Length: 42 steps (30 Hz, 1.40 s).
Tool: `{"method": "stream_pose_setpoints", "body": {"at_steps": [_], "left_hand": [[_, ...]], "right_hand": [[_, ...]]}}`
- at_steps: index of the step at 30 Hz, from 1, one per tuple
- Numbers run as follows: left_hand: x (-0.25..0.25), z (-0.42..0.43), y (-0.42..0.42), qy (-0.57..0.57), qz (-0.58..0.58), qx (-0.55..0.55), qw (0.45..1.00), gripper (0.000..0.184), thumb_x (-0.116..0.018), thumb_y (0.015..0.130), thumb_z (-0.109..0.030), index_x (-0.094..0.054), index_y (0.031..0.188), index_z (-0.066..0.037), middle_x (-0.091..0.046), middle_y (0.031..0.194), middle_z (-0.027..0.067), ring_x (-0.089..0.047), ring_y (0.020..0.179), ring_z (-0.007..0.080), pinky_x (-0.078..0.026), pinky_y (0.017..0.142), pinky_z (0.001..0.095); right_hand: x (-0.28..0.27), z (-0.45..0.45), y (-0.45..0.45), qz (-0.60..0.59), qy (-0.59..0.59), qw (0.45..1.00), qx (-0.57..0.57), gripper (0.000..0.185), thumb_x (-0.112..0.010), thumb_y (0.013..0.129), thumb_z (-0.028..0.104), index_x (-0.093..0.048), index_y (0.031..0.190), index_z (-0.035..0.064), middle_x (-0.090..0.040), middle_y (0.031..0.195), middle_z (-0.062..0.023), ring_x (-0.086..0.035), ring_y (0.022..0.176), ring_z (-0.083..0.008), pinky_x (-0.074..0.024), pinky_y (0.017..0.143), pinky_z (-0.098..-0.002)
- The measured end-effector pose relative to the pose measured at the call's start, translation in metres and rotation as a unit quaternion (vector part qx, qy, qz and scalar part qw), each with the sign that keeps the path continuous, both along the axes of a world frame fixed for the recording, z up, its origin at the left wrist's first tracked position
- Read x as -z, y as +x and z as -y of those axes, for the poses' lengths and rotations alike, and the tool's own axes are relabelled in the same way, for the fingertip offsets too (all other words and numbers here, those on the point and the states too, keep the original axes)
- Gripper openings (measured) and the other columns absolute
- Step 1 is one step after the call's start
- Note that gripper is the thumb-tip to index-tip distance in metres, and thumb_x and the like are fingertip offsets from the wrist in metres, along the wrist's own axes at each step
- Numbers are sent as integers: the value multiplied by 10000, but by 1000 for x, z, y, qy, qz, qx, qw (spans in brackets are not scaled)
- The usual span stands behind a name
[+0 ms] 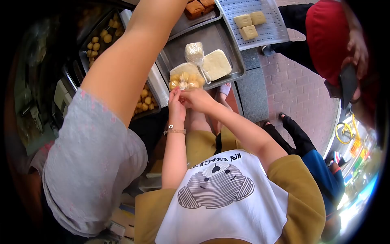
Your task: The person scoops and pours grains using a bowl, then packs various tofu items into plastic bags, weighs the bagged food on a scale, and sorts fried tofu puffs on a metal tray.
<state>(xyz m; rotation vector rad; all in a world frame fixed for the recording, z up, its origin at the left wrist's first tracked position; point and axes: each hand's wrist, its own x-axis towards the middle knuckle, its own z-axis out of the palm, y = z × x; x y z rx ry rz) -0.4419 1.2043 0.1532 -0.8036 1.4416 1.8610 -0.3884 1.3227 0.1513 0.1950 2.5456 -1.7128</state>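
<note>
A clear plastic bag of yellow balls (187,80) rests at the near edge of a metal tray (227,38). The fingers of my left hand (175,101) are pinched on the bag's gathered end, and a bracelet circles that wrist. Right beside it, my right hand (197,99) is closed on the same end of the bag; its fingertips are partly hidden. Beyond the balls, a pale flat slab (217,65) lies in the tray, with another slab (182,70) partly under the bag. A bagged pale block (194,52) sits above them, its twisted plastic trailing down.
At left, a co-worker's bare arm (134,53) and grey sleeve (95,162) reach across trays of yellow balls (106,37). A light crate (264,34) holds three pale blocks. Brown blocks (195,9) sit behind. A person in red (329,36) stands at right.
</note>
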Motion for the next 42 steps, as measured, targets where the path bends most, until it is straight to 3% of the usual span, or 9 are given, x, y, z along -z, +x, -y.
{"method": "stream_pose_setpoints", "body": {"at_steps": [7, 10, 14, 17, 25, 27, 30, 33, 42], "left_hand": [[-4, -25, 1, -43, 5, -104, 994, 151, -429, 930, -95, -503, 1060, -77, -557, 866, 43, -519, 746, 138, -391, 636, 227], [5, 0, 3, 12, 20, -110, 994, 158, -392, 936, -117, -521, 1024, -95, -462, 722, -7, -442, 632, 106, -355, 553, 236], [-18, 3, 2, 33, 47, -146, 988, 148, -395, 926, -114, -523, 1000, -103, -405, 668, -24, -369, 565, 96, -329, 524, 237], [-27, 9, 3, 34, 42, -144, 988, 146, -399, 917, -105, -522, 996, -96, -409, 670, -23, -377, 568, 97, -334, 525, 235], [-40, 8, 1, 29, 17, -126, 991, 130, -446, 887, -73, -513, 998, -74, -424, 684, -21, -383, 574, 75, -334, 527, 214], [-41, 8, 1, 31, 15, -126, 991, 129, -446, 888, -77, -516, 996, -75, -425, 688, -23, -383, 576, 74, -333, 528, 212], [-41, 10, 3, 22, 16, -122, 992, 129, -446, 890, -81, -521, 995, -77, -421, 691, -26, -380, 581, 71, -332, 531, 210], [-42, 15, 5, 8, 15, -103, 995, 140, -445, 890, -79, -527, 1004, -82, -435, 705, -25, -400, 618, 68, -341, 572, 211], [-92, 8, 23, -52, -169, 36, 984, 215, -425, 897, -145, -515, 1037, -9, -511, 803, 36, -495, 794, 133, -374, 806, 271]], "right_hand": [[37, -29, -20, 30, -15, 908, 418, 227, -642, 737, 128, -539, 911, 25, -591, 787, -142, -592, 609, -285, -478, 591, -367], [88, -45, -38, -13, 77, 894, 442, 219, -656, 750, 146, -555, 893, 15, -581, 798, -146, -579, 582, -276, -470, 587, -348], [121, -63, -47, 66, -109, 915, 384, 206, -633, 828, 180, -558, 894, 0, -604, 745, -80, -590, 577, -136, -461, 501, -277], [112, -80, -45, 135, -392, 813, 409, 189, -581, 864, 216, -594, 853, 27, -575, 690, -39, -534, 520, -115, -451, 418, -262], [118, -95, -22, 216, -186, 946, 154, 248, -578, 855, 292, -592, 862, 44, -539, 611, -39, -517, 501, -124, -449, 422, -280], [119, -96, -16, 174, -18, 984, 17, 230, -591, 795, 247, -586, 882, 34, -574, 713, -118, -588, 625, -234, -488, 585, -372], [99, -88, -1, 122, 142, 977, -107, 232, -590, 687, 150, -600, 903, 66, -568, 903, -137, -593, 865, -290, -471, 711, -419], [115, -75, 14, 57, 333, 930, -146, 243, -619, 643, 165, -617, 877, 97, -543, 905, -93, -581, 815, -269, -456, 659, -407], [44, -52, 0, -51, 260, 951, 161, 185, -531, 752, 174, -610, 656, 36, -563, 949, -85, -463, 948, -289, -352, 835, -411]]}}
